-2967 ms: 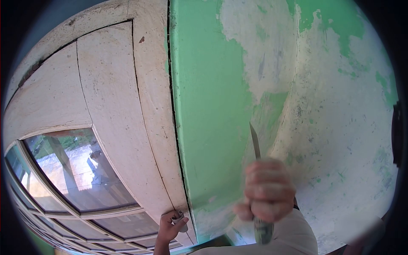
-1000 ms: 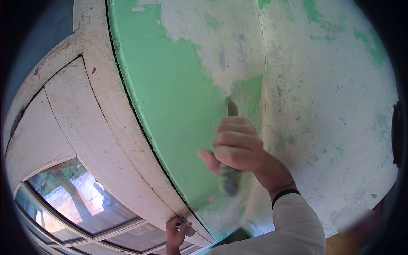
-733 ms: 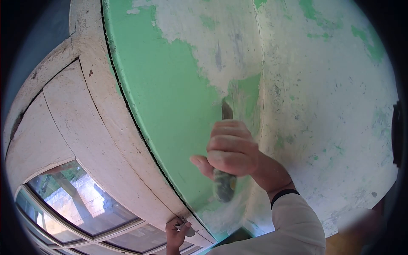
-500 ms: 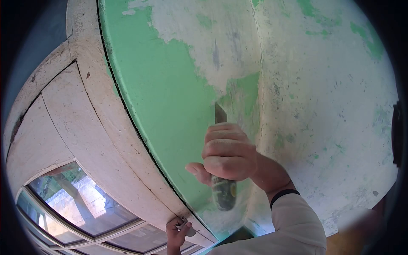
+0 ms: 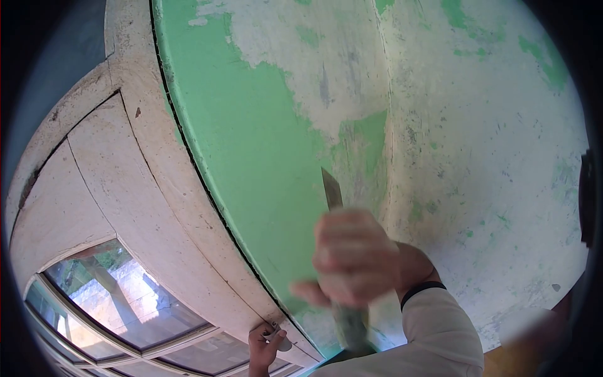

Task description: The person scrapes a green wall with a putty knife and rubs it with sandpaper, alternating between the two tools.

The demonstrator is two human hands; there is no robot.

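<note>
My right hand [image 5: 355, 257], blurred by motion, is wrapped round the dark handle [image 5: 352, 327] of a scraper. Its thumb points left, and the narrow metal blade [image 5: 331, 188] with a slanted tip sticks up above the fist. That tip overlaps the green paint [image 5: 264, 157] on the wall, just below a ragged edge where pale plaster [image 5: 270, 38] is bared. Low at the left, my left hand [image 5: 262, 349] is closed at the edge of the pale wooden frame [image 5: 182, 207]. A small greyish piece shows at its fingers; I cannot tell what it is.
A wall corner [image 5: 389, 144] runs down beside my right hand. Beyond it, the pale wall [image 5: 483, 151] carries green flecks and dark scuffs. Glazed window panes [image 5: 129, 295] sit at lower left, and a dark gap [image 5: 207, 188] separates frame from wall.
My right hand has moved down and slightly right with the scraper, its blade tip lower on the wall. My left hand has stayed at the frame. The view has shifted slightly.
</note>
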